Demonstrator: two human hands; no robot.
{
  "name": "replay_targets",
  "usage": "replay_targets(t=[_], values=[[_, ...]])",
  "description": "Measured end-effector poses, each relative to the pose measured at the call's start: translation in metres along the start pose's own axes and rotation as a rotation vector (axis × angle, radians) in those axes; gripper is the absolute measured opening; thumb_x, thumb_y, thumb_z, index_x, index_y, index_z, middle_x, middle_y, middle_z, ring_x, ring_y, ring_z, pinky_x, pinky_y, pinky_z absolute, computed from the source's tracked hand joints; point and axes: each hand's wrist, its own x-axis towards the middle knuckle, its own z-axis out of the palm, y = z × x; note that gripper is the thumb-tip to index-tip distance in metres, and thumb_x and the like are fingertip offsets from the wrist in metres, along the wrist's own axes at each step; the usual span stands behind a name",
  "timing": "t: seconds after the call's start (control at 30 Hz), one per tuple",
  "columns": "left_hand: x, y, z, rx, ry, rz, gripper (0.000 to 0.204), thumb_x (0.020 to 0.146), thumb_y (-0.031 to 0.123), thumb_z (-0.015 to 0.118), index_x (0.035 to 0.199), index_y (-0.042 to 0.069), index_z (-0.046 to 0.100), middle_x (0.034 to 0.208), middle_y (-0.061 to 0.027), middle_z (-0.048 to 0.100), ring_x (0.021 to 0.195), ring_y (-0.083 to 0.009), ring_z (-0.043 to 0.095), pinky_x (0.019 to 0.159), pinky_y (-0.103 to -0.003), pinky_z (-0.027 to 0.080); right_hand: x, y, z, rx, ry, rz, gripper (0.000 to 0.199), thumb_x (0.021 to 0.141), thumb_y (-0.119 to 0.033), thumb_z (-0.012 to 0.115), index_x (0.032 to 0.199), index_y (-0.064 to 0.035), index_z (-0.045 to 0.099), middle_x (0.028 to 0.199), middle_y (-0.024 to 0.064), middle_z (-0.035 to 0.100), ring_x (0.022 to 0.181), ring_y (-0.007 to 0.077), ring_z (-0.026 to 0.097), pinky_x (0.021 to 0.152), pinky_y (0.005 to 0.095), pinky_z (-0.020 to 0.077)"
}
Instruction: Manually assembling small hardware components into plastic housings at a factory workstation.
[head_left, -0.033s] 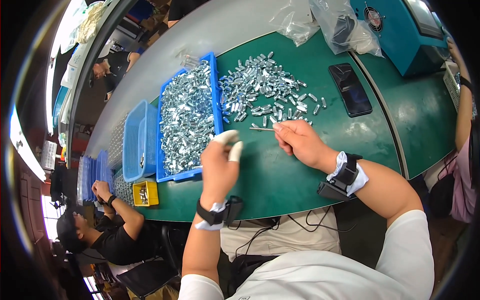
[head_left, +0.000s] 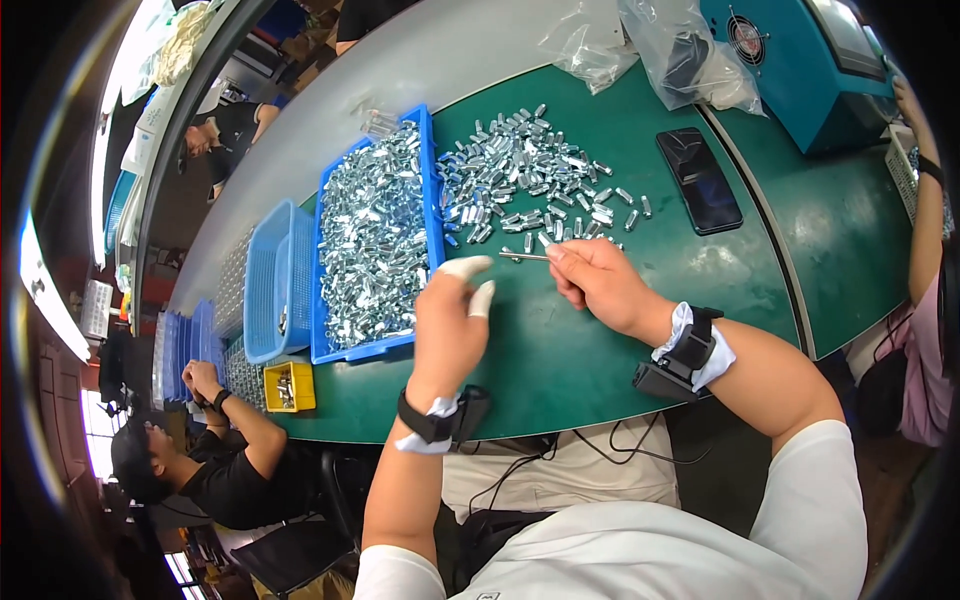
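Note:
My right hand point(head_left: 598, 279) is closed around a thin metal rod point(head_left: 525, 257) that points left over the green table. My left hand point(head_left: 449, 318), with white finger covers on the thumb and forefinger, is held just left of the rod's tip. Its thumb and forefinger stand apart, and nothing shows between them. Beside it is a blue tray point(head_left: 433, 190) full of small shiny metal cylinders point(head_left: 375, 240). A loose pile of the same cylinders point(head_left: 530, 165) lies on the table beyond my hands.
A black phone point(head_left: 699, 180) lies right of the pile. Left of the tray are a light blue basket point(head_left: 265, 290) and a small yellow bin point(head_left: 306, 387). Plastic bags point(head_left: 690, 60) and a teal machine point(head_left: 800, 85) stand at the far right. A co-worker point(head_left: 235, 440) sits at the left.
My left hand has moved a little to the right, closer to the rod's tip. My right hand and the rod have barely moved.

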Motion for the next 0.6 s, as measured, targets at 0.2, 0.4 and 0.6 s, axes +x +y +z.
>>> replay_targets(t=[0.2,0.4,0.6], values=[[0.027,-0.018,0.027,0.359,-0.151,0.155,0.029,0.082,-0.002,0.065,0.110,0.003,0.064,0.097,-0.0131,0.063,0.079,-0.0228,0.061,0.070,-0.032,0.050,-0.001,-0.004,0.003,0.034,0.029,0.035,0.040,0.102,-0.030,0.044,0.069,-0.0066,0.047,0.061,-0.0009,0.046,0.053,0.0072,0.040,0.049,0.0237,0.0347],[0.017,-0.011,0.017,-0.037,-0.151,-0.052,0.025,0.085,-0.001,0.063,0.111,0.002,0.062,0.094,-0.0102,0.063,0.080,-0.0203,0.062,0.072,-0.031,0.050,-0.001,-0.008,0.004,-0.005,0.026,0.026,0.042,0.101,-0.028,0.046,0.065,-0.0067,0.047,0.057,-0.0015,0.045,0.051,0.0067,0.040,0.048,0.0238,0.0334],[0.002,-0.003,0.009,-1.146,-0.003,-0.447,0.019,0.092,0.000,0.058,0.110,0.002,0.060,0.098,-0.0072,0.065,0.083,-0.0152,0.062,0.073,-0.026,0.050,-0.002,-0.005,0.000,-0.070,0.007,-0.019,0.044,0.099,-0.026,0.048,0.061,-0.0059,0.049,0.052,-0.0014,0.045,0.048,0.0064,0.040,0.045,0.0252,0.0333]])
